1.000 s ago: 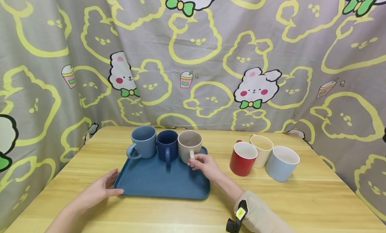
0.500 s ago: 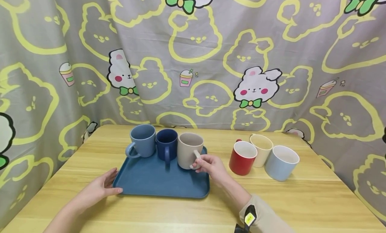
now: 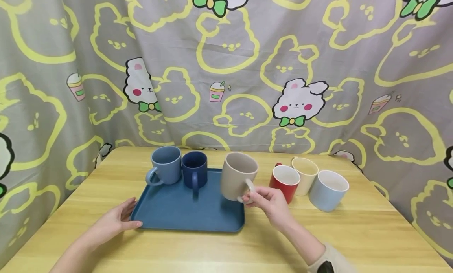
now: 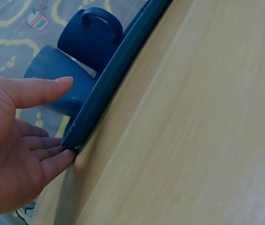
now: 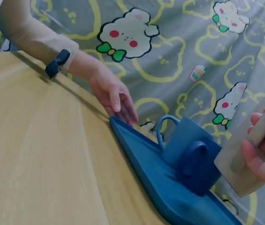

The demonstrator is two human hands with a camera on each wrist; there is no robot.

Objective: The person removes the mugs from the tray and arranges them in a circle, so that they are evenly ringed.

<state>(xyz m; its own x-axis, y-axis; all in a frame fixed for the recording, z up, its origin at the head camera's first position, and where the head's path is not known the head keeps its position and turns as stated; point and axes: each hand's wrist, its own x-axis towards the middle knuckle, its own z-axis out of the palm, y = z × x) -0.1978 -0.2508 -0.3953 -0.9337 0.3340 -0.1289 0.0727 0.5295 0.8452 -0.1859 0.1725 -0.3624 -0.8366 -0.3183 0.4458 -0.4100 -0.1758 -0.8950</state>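
My right hand (image 3: 270, 206) pinches the handle of a beige mug (image 3: 238, 174), which hangs tilted over the right part of the blue tray (image 3: 184, 216). In the right wrist view the beige mug (image 5: 245, 164) shows with fingers curled round its handle. Still standing on the tray's back left are a light blue mug (image 3: 166, 167) and a navy mug (image 3: 195, 174), side by side. My left hand (image 3: 111, 222) rests at the tray's front left corner; the left wrist view shows its fingers and thumb extended, fingertips touching the tray's edge (image 4: 88, 119).
On the wooden table (image 3: 318, 241), right of the tray, a red mug (image 3: 283, 182), a cream mug (image 3: 306, 174) and a pale blue mug (image 3: 328, 191) stand close together. A patterned curtain (image 3: 177, 49) hangs behind the table.
My right hand has lifted the beige mug off its place beside the navy mug and moved it to the right and nearer me. The left hand has stayed at the tray corner.
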